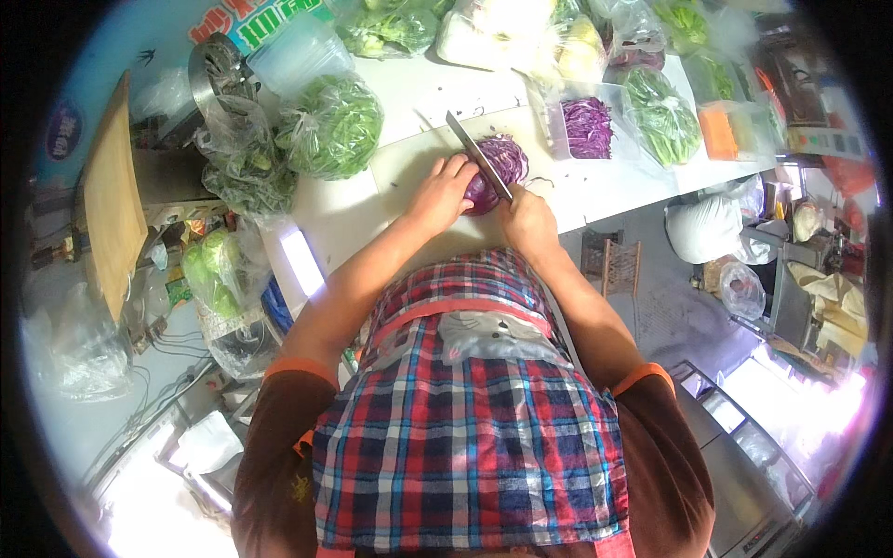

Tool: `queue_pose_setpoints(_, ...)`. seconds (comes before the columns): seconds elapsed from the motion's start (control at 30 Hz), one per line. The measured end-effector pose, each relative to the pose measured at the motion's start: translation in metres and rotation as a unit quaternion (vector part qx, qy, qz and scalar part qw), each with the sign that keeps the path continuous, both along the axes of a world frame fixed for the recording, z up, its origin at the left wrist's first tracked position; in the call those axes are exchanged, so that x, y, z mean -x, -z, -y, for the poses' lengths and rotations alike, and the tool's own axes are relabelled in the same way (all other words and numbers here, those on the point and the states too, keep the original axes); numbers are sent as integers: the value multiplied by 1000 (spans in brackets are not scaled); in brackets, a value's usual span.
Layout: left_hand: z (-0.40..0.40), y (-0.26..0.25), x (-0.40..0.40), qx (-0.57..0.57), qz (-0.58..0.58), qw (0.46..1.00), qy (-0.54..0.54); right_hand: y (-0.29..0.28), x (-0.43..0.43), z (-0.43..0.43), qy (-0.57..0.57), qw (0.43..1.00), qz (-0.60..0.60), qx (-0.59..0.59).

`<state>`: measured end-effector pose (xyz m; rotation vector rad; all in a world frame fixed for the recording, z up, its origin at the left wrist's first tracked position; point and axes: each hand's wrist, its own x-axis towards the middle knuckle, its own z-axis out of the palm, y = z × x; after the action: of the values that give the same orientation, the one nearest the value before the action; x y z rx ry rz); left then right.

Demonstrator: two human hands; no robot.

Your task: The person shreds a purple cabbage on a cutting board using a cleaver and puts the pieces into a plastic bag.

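Observation:
In my right hand (531, 222) is the handle of a kitchen knife (477, 153), its long blade pointing away to the upper left. My left hand (441, 192) presses on the left side of a piece of red cabbage (481, 195), fingertips close to the blade. The blade stands across the cabbage between the uncut piece and a heap of purple shreds (505, 155) to its right. Both lie on a pale cutting board (398, 167). The edge of the blade against the cabbage is hard to make out.
Right of the board stands a clear plastic container (556, 132) with shredded red cabbage (587, 127). Bagged greens lie right (661, 115) and left (333, 125). Beyond is an orange block (718, 131) in a clear box. More bagged vegetables (391, 28) line the back.

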<state>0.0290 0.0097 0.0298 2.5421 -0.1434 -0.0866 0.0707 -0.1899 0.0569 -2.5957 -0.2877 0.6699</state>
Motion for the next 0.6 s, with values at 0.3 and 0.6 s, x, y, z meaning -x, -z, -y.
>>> queue_pose_setpoints(0.3,-3,2,2,4,1,1000,-5,4,-4,1,-13,1000,15,10)
queue_pose_setpoints(0.6,-2,8,5,17,10,1000,-4,2,-5,-7,1,1000,0,1)
